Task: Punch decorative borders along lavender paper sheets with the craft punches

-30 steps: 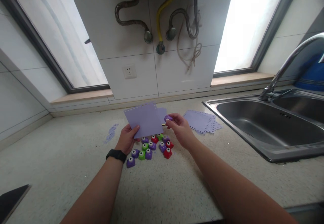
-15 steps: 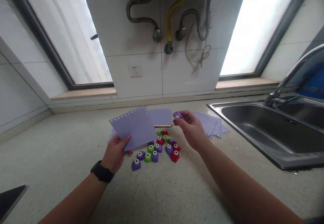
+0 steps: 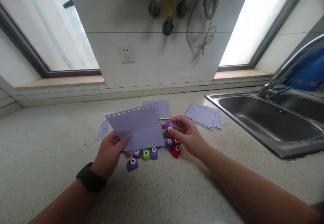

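Observation:
A lilac sheet of paper (image 3: 138,129) is held up at its lower left by my left hand (image 3: 110,151), thumb on top and fingers underneath. Small punched holes run along its top edge, with a few more at the upper right. My right hand (image 3: 188,134) grips a purple paper punch (image 3: 169,125) just off the sheet's right edge; whether the two touch I cannot tell. Below and behind the sheet lie several more punches in purple (image 3: 132,164), green (image 3: 146,154) and red (image 3: 176,151), some hidden by the paper.
Behind the sheet is a stack of lilac paper (image 3: 162,107). Punched sheets (image 3: 202,116) lie fanned out to the right, beside the steel sink (image 3: 243,122). Tiny lilac scraps (image 3: 103,130) are scattered at left. A wall socket (image 3: 126,54) is above the counter.
My right hand has brought the purple punch left and down, close to the sheet's right edge. The sheet is turned a little flatter, and the camera view has tilted downward.

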Demonstrator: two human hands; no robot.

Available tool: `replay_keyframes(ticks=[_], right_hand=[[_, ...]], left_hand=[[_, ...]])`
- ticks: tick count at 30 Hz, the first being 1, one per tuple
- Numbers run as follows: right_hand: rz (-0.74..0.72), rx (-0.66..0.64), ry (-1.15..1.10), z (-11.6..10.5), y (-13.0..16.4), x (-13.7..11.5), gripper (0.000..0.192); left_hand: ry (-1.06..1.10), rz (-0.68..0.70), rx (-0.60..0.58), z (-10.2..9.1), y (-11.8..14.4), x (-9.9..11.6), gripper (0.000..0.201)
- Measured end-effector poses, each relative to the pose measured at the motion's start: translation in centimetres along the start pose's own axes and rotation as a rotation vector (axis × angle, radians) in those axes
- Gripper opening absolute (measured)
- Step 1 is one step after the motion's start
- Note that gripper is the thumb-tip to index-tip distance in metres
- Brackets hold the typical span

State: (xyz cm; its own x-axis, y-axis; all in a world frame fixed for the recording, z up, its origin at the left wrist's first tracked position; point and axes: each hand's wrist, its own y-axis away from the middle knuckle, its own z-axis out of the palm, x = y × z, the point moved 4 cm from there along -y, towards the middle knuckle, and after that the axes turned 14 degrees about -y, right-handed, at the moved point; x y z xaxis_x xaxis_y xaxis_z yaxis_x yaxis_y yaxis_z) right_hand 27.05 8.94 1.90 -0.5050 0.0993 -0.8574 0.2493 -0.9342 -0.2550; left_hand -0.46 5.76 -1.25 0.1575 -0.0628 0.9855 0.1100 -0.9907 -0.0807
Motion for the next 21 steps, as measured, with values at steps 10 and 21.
replay_keyframes(ticks=[10, 21], right_hand=[[0.010, -0.046, -0.024, 0.2, 0.5, -0.1, 0.035], [-0.236, -0.219, 0.182, 0.8, 1.2, -1.4, 0.037]], left_hand=[[-0.109, 0.024, 0.000, 0.1, 0.4, 0.9, 0.041], [-0.160, 0.008, 0.024, 0.2, 0.6, 1.5, 0.038]])
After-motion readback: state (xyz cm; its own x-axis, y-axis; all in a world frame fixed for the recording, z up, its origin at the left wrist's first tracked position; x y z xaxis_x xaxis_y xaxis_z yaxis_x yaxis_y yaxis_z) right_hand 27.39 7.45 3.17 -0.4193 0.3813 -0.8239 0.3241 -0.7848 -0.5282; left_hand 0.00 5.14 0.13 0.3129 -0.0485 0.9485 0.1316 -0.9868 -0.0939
